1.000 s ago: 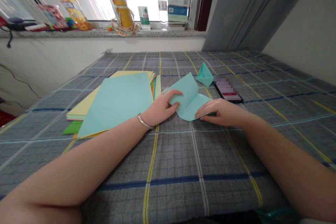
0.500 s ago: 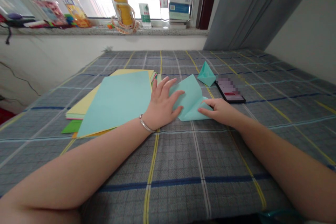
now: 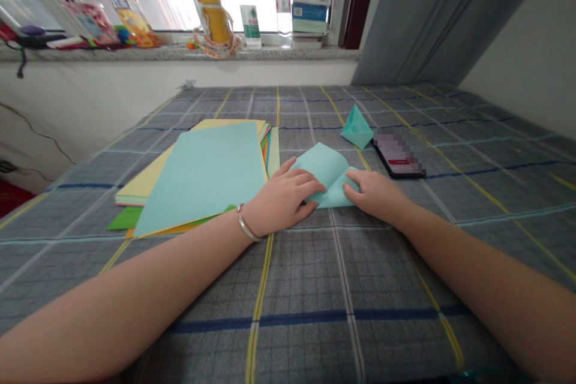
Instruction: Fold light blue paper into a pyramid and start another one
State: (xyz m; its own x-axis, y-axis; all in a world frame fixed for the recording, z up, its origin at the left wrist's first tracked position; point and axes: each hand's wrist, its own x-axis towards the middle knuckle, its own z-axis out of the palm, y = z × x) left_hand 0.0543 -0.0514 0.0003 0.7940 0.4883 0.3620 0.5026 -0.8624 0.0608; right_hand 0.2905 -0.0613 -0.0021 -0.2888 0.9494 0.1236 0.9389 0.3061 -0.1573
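A light blue sheet of folding paper (image 3: pixel 322 160) lies partly folded on the checked cloth, its back edge lifted and a diagonal crease running across it. My left hand (image 3: pixel 291 193) is on the paper's left side, fingers drawn together and bent over it, thumb close to the near edge. At the right side, my right hand (image 3: pixel 375 192) pinches the paper between thumb and forefinger. A folded light blue paper shape with a pointed top (image 3: pixel 356 129) stands behind my right hand. What the left fingertips cover is hidden.
A stack of coloured paper (image 3: pixel 204 171), a light blue sheet on top, lies left of my left hand. A phone (image 3: pixel 398 156) rests beyond my right hand. Bottles, boxes (image 3: pixel 309 11) and other items line the windowsill (image 3: pixel 270 55) at the back.
My left hand's spread fingers have come together and bent down over the paper. The paper's raised back corner has dropped lower. My right hand keeps its pinch at the right side.
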